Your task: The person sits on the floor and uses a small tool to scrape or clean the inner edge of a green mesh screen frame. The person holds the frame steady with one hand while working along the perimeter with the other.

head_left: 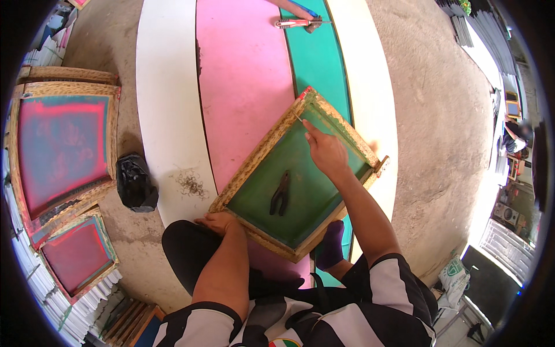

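A wooden screen-printing frame (pixel 260 153) with green mesh lies tilted across the striped boards at my lap. My left hand (pixel 218 222) is closed around its left corner, with the fingers partly hidden by the frame. Over the mesh, my right hand (pixel 328 153) is closed in a pinch on a thin, pale, pointed piece (pixel 298 117), too small to name. Its tip meets the inner edge of the wood near the red-stained far corner. A pair of dark pliers (pixel 280 194) rests on the mesh, below and left of my right hand.
At the far end lie a red-handled screwdriver (pixel 293 23) and a hammer (pixel 312 24). Dark scraps (pixel 191 184) are scattered on the white board by a black plastic bag (pixel 137 182). More screen frames (pixel 63 150) lean at the left. Off right, a person (pixel 514 139) is in the background.
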{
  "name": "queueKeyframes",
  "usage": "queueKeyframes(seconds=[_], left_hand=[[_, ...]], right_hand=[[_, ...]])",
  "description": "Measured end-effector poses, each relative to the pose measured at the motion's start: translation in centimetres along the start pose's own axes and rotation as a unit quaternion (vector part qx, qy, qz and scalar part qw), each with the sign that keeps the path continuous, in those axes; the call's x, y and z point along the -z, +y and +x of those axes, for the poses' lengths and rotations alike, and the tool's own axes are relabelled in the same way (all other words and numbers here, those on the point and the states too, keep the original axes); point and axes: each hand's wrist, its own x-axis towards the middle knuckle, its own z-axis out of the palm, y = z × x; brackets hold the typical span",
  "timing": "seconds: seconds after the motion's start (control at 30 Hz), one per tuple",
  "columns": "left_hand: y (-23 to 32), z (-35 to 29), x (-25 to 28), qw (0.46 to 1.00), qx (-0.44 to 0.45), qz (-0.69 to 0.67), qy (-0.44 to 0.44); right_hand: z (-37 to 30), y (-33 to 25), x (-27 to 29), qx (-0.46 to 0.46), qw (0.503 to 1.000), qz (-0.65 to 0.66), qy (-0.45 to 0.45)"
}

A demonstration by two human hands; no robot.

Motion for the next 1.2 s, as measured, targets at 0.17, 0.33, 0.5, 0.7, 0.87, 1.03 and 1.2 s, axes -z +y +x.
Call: queueKeyframes(seconds=[0.17, 0.33, 0.5, 0.7, 0.87, 1.03, 1.2], left_hand=[[1.4, -1.1, 1.3, 0.999, 0.018, -0.036, 0.005], [0.9, -0.8, 0.8, 0.993, 0.025, -0.115, 0.005], [-1.9, -0.1, -1.6, 1.000, -0.008, -0.014, -0.009], [-3.3, 0.9, -2.5, 0.997, -0.050, 0.056, -0.016], [-2.2, 1.1, -1.8, 0.999, -0.031, 0.024, 0.013], [-3.6, 2.0, -2.3, 0.997, -0.043, 0.055, 0.023], [-0.2, 1.3, -0.6, 0.915, -0.069, 0.369, -0.145]], right_hand=[[-0.1, -3.3, 2.2, -0.036, 0.981, -0.164, -0.096], [-0.2, -3.8, 0.7, -0.044, 0.988, -0.121, -0.083], [1.0, 2.0, -2.3, 0.068, 0.995, 0.072, 0.003], [1.0, 2.6, -2.0, 0.043, 0.997, 0.066, -0.009], [1.9, 3.0, -2.9, 0.092, 0.992, 0.086, 0.004], [1.9, 2.4, -1.7, 0.060, 0.993, 0.095, -0.021], [3.5, 4.3, -3.0, 0.079, 0.956, 0.282, -0.036]])
